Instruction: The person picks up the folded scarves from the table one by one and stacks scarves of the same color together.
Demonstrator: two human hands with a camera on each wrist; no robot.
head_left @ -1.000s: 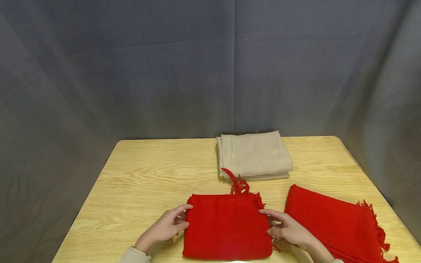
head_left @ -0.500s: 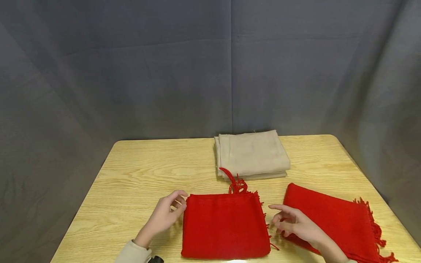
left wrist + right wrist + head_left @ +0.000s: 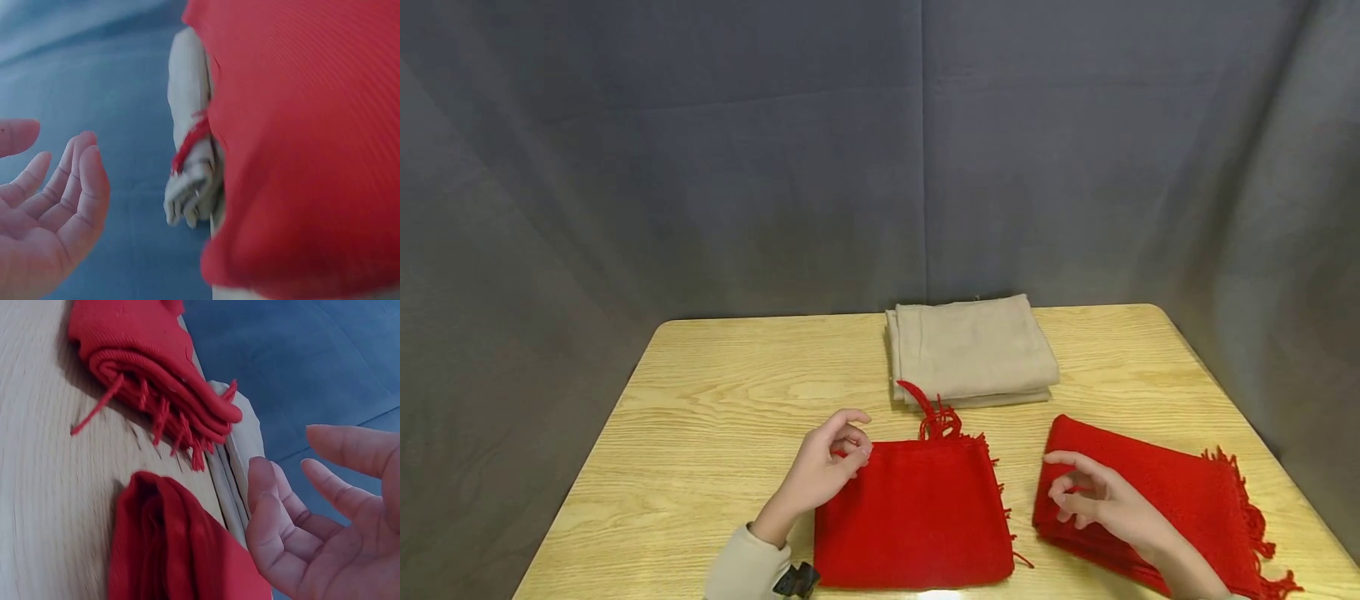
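Note:
A red fringed cloth, like a scarf [image 3: 917,517], lies folded into a neat rectangle near the front of the table. My left hand [image 3: 820,471] hovers over its upper left corner, fingers loosely bent and holding nothing. In the left wrist view the fingers stand apart from the red fabric. My right hand [image 3: 1108,504] hangs over the left part of a second folded red scarf [image 3: 1198,508] at the right. Its fingers are relaxed and bare, as the right wrist view also shows. Folded layers and short tassels [image 3: 165,419] show along the first scarf's right side.
A folded beige cloth [image 3: 973,346] lies at the back of the wooden table [image 3: 700,433]. Red tassels [image 3: 940,421] from the first scarf reach up to its front edge. A grey curtain [image 3: 790,167] hangs behind the table and along both sides.
My left hand has left the first scarf's left edge and moved up and right over its corner. My right hand has let go of the right edge and moved right, over the second scarf.

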